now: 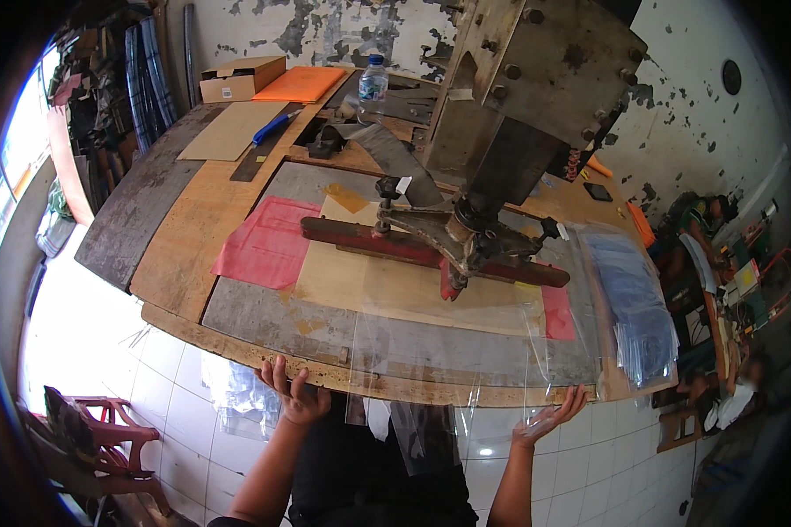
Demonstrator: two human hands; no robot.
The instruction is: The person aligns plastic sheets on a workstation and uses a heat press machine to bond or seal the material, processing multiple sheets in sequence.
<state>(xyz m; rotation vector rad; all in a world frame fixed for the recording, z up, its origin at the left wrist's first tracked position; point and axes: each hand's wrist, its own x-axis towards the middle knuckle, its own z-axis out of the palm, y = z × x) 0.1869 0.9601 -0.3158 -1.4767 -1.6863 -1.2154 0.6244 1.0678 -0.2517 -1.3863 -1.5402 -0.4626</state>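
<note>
My left hand [294, 395] rests at the front edge of the work table, fingers apart and holding nothing. My right hand [552, 416] is at the same edge farther right, its fingers stretched out, touching or very near the clear plastic sheet [413, 360]. That sheet lies over the front of the grey metal plate [255, 307] and hangs past the edge towards my lap. Beyond it, a press head with a dark red bar [360, 237] stands over a beige sheet [334, 285]. Red pieces [259, 246] show at both ends of the beige sheet.
Stacked clear plastic pieces [637, 307] lie at the table's right. Behind are a blue cutter [272, 127], a cardboard box [242, 79], an orange packet [301, 84] and a water bottle [373, 83]. A red stool [114, 430] stands at left. Other people sit at far right.
</note>
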